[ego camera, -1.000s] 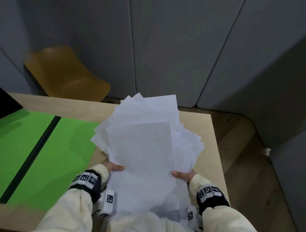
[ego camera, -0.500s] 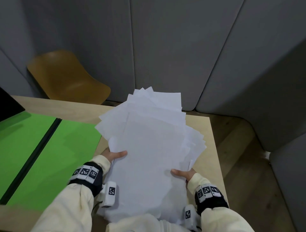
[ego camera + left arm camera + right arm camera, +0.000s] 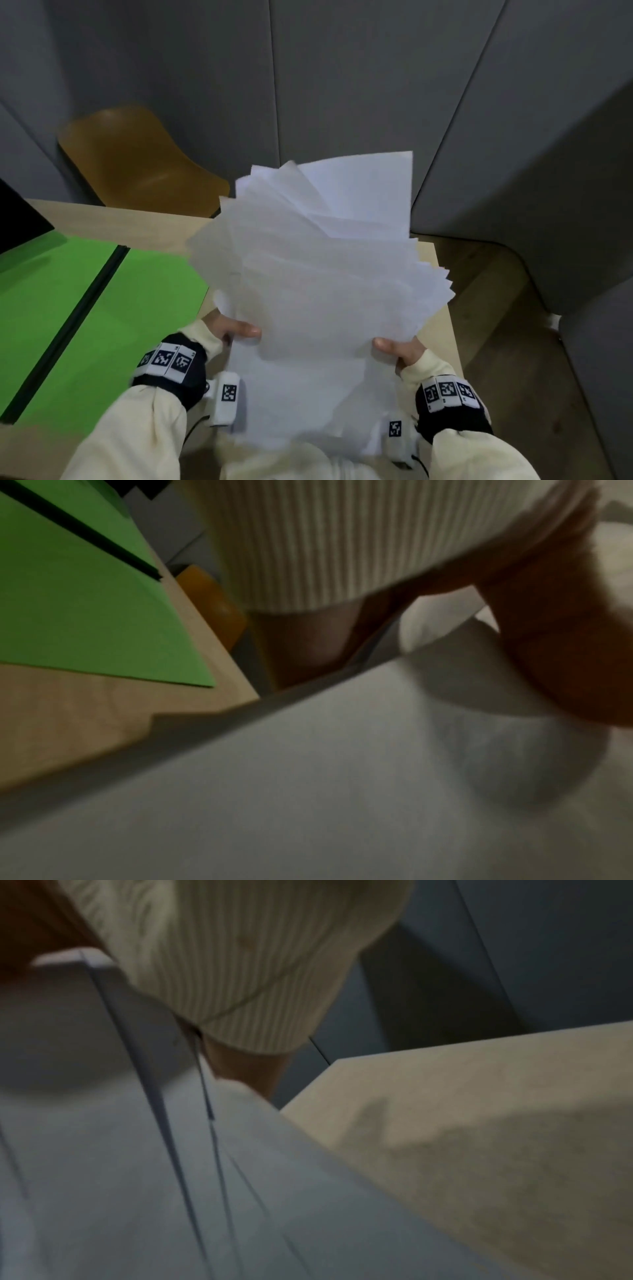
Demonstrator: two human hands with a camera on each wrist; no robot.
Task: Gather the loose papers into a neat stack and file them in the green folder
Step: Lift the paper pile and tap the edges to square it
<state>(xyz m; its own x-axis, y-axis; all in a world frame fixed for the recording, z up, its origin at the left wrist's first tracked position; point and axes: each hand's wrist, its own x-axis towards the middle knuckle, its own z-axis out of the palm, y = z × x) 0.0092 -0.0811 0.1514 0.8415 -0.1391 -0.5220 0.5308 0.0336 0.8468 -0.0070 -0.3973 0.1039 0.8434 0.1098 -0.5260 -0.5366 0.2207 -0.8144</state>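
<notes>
The person wears cream ribbed knit sleeves at the lower left and lower right of the frame. Each wrist carries a black band with white square code markers and a small white camera block.

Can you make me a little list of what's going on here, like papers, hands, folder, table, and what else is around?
papers: white sheets fanned out unevenly, not yet a neat stack, held up over the table
left hand: grips the papers' left edge, thumb on top
right hand: grips the papers' right edge, thumb on top
green folder: lies open and flat on the table, left of the papers, no sheets in it
table: light wood
chair: yellow-brown, behind the table
</notes>
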